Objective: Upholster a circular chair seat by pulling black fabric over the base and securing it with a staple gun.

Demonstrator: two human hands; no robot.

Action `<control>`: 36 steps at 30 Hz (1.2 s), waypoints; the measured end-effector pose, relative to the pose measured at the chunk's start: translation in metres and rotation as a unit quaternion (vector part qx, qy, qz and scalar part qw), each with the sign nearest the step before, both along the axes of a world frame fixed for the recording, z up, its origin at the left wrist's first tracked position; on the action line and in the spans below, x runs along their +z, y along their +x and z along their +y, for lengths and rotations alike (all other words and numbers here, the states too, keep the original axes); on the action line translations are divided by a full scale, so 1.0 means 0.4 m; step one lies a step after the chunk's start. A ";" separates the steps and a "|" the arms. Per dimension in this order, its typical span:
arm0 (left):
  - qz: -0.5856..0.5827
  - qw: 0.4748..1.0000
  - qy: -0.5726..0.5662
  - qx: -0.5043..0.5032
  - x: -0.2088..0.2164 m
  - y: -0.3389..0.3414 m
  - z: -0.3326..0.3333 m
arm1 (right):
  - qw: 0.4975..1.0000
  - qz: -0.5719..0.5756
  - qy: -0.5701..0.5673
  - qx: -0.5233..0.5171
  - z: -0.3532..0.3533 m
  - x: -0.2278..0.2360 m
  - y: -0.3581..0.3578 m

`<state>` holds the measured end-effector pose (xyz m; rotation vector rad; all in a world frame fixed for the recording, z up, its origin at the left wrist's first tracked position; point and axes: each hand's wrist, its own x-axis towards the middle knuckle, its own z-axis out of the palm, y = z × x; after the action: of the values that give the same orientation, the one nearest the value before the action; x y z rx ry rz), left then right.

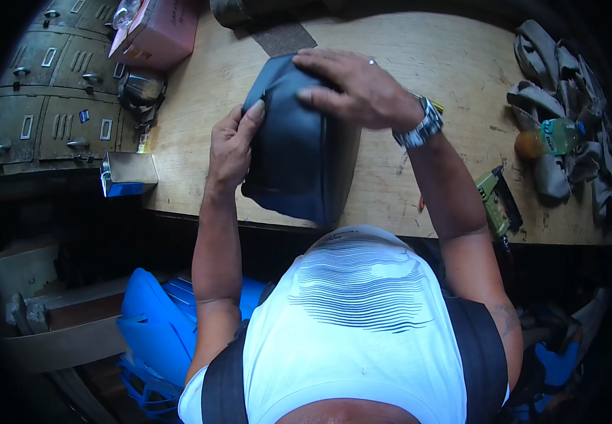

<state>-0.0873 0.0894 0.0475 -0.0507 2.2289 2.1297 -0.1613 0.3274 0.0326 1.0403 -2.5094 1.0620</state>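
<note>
A black, leather-like covered cushion [288,141] stands on the wooden table in front of me, its far end narrower and its near edge toward my chest. My left hand [231,145] grips its left edge, the thumb on top of the cover and the fingers mostly hidden at the side. Across the far right part of the cover lies my right hand [355,88], fingers stretched out and thumb apart from them. A patterned watch [421,124] is on my right wrist. The underside of the cushion is hidden.
The wooden table [405,184] carries a green staple gun [495,201], a bottle [557,136] and grey cloth [557,71] at right. At left are a pink box [161,32], a metal tin [130,172] and lockers [65,92]. Blue plastic chairs [154,318] stand below.
</note>
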 end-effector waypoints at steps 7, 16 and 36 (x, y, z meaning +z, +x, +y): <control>0.093 0.985 -0.129 0.063 -0.031 -0.113 0.019 | 0.992 0.073 -0.023 -0.103 -0.036 -0.027 0.002; -0.124 0.974 0.185 -0.045 -0.005 -0.115 -0.069 | 0.982 0.176 0.051 -0.048 -0.040 -0.023 0.071; 0.135 0.985 0.028 0.107 -0.155 -0.117 -0.057 | 0.984 0.161 -0.022 -0.075 -0.174 -0.126 0.155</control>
<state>-0.1342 0.0667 -0.0146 0.0037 2.4037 2.4423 -0.0991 0.2578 -0.0178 0.9121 -2.2535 0.8290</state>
